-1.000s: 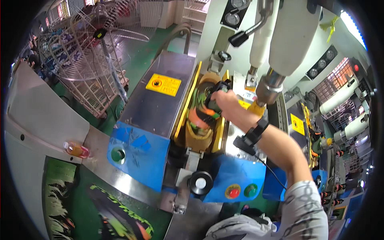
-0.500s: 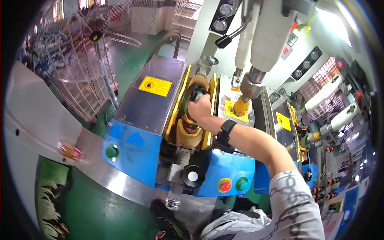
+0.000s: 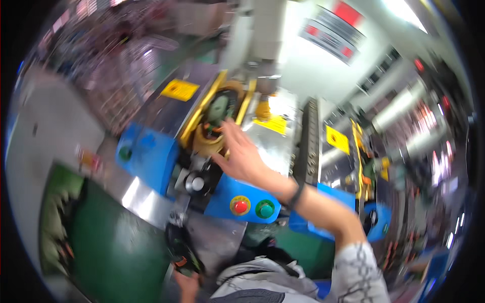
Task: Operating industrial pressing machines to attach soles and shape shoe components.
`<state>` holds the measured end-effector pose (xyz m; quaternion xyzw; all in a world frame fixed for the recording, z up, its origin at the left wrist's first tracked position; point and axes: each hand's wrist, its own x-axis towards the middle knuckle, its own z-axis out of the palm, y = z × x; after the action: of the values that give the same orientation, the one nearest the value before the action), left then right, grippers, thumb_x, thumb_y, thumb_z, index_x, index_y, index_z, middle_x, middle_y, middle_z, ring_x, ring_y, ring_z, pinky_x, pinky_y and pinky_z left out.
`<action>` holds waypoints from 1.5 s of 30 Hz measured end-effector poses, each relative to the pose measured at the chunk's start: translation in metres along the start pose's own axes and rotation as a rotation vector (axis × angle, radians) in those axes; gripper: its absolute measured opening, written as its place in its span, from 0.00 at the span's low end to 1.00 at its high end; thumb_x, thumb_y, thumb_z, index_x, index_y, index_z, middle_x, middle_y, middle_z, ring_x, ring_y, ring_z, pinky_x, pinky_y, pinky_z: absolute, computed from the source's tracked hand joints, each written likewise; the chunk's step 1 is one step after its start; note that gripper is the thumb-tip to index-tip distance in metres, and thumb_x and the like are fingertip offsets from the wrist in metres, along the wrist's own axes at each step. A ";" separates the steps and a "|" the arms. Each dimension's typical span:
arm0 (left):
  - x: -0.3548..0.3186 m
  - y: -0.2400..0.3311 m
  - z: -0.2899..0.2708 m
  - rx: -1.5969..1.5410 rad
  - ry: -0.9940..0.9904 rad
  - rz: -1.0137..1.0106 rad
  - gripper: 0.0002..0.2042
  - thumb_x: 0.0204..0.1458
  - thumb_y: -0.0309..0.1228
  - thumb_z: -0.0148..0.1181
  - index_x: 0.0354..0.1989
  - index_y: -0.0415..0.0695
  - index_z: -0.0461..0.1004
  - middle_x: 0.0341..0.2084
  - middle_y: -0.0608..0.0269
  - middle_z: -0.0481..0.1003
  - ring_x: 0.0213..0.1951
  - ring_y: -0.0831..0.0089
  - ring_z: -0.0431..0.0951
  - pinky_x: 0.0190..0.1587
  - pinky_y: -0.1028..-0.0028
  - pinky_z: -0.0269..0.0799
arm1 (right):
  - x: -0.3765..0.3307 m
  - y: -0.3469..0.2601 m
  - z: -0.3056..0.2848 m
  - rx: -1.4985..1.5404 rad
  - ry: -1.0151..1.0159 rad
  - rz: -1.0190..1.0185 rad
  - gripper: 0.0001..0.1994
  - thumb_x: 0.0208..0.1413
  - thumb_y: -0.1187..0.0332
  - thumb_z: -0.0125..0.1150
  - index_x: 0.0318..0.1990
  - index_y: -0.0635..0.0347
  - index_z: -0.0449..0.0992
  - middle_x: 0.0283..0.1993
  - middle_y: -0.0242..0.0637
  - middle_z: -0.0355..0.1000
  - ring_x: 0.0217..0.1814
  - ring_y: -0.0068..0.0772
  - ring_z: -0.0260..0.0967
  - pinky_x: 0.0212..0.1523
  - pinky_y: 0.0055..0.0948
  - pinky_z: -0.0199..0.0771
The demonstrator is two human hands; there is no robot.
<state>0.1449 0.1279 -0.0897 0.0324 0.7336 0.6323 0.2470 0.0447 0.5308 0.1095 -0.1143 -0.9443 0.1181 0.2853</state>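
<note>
Over the yellow-railed cradle [image 3: 214, 118], your right hand [image 3: 242, 156] hovers spread, fingers at risk of being pinched by the press head [image 3: 255, 45] above.

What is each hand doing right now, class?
Right hand: open, empty, by the machine's yellow cradle.
Left hand: low down, holding a dark object.

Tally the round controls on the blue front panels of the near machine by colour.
Red button: 1
Green buttons: 2
Black knob with a pale centre: 1
Total: 4
The right hand hovers above the panel, fingers spread, touching none of them.
</note>
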 end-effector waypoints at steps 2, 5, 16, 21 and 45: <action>-0.004 0.017 -0.007 0.134 0.126 -0.081 0.38 0.34 0.13 0.54 0.61 0.41 0.56 0.51 0.57 0.67 0.54 0.65 0.67 0.59 0.67 0.63 | -0.073 -0.027 -0.051 0.047 -0.044 0.001 0.39 0.49 0.60 0.65 0.64 0.73 0.54 0.66 0.62 0.53 0.68 0.63 0.51 0.66 0.51 0.52; -0.012 0.064 0.006 -0.473 0.068 -0.251 0.31 0.37 0.12 0.50 0.56 0.43 0.60 0.48 0.58 0.69 0.50 0.62 0.71 0.52 0.62 0.71 | -0.196 -0.018 -0.054 -0.205 -0.461 0.147 0.43 0.46 0.57 0.66 0.65 0.72 0.52 0.70 0.58 0.46 0.73 0.54 0.44 0.68 0.59 0.41; -0.185 0.029 0.002 -0.840 0.585 -0.279 0.12 0.38 0.19 0.55 0.35 0.40 0.72 0.30 0.59 0.75 0.33 0.62 0.78 0.40 0.62 0.76 | -0.324 -0.066 -0.056 0.876 -0.396 0.415 0.25 0.50 0.67 0.62 0.55 0.70 0.68 0.54 0.57 0.68 0.57 0.55 0.67 0.58 0.39 0.66; -0.231 0.030 -0.042 -0.574 0.823 -0.131 0.24 0.36 0.15 0.54 0.47 0.41 0.65 0.38 0.58 0.73 0.39 0.64 0.76 0.42 0.64 0.76 | -0.311 -0.085 -0.084 1.125 -0.605 0.448 0.14 0.54 0.75 0.58 0.48 0.70 0.74 0.47 0.46 0.75 0.50 0.35 0.74 0.53 0.31 0.72; -0.060 -0.075 -0.435 0.604 1.034 0.069 0.35 0.48 0.30 0.58 0.63 0.30 0.51 0.61 0.37 0.57 0.66 0.46 0.53 0.68 0.59 0.47 | -0.115 -0.525 0.296 0.713 -0.976 -0.567 0.40 0.49 0.50 0.66 0.60 0.73 0.59 0.61 0.61 0.61 0.63 0.56 0.61 0.62 0.42 0.63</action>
<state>0.0417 -0.3050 -0.1076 -0.1869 0.9043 0.3375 -0.1829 -0.1080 -0.0451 -0.0378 0.3064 -0.8616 0.3815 -0.1347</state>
